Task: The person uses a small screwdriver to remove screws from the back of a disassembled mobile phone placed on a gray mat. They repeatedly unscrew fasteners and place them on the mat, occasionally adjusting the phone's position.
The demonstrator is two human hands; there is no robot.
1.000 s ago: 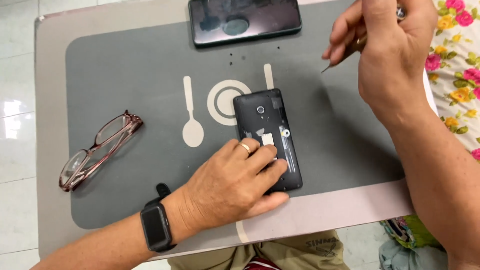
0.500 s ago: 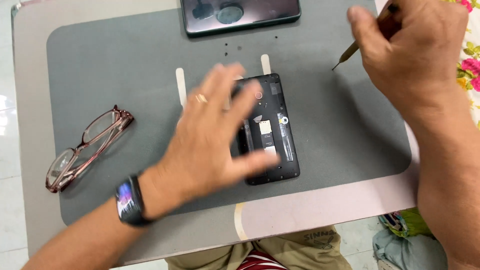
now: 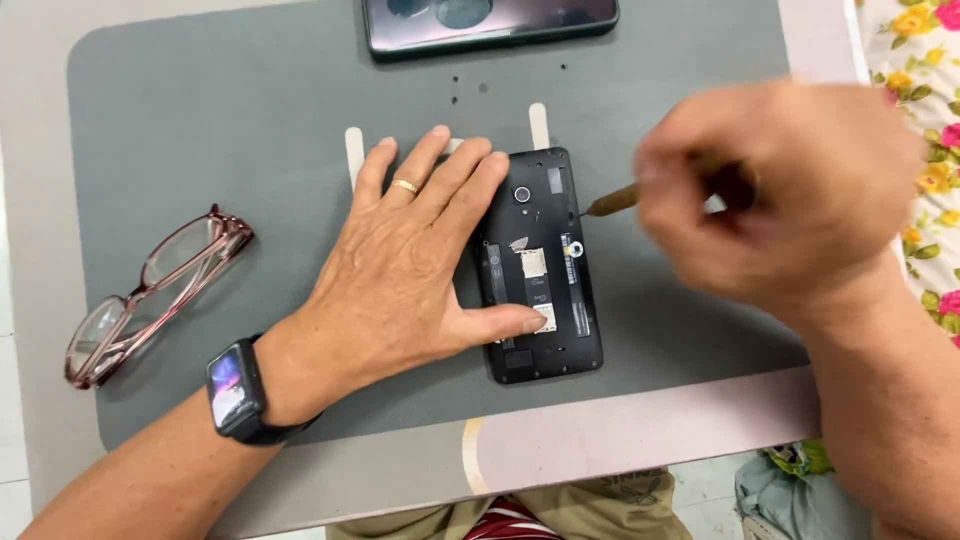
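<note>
A black phone (image 3: 545,265) with its back cover off lies face down on the grey mat (image 3: 200,130), its inner frame and card slots showing. My left hand (image 3: 405,270) lies flat beside and partly over the phone's left side, fingers spread, thumb resting on its lower middle. A ring sits on one finger and a dark smartwatch (image 3: 235,390) on the wrist. My right hand (image 3: 780,190), blurred, grips a small screwdriver (image 3: 610,203) whose tip is at the phone's upper right edge.
Reddish-framed glasses (image 3: 150,300) lie at the mat's left edge. A second dark phone (image 3: 490,22) lies at the top. A few tiny screws (image 3: 468,88) rest below it. Flowered cloth (image 3: 915,50) is at the right. The table's near edge (image 3: 600,440) runs along the bottom.
My left hand has settled flat against the phone's left side. My right hand has come down and left, bringing the screwdriver tip to the phone's upper right edge.
</note>
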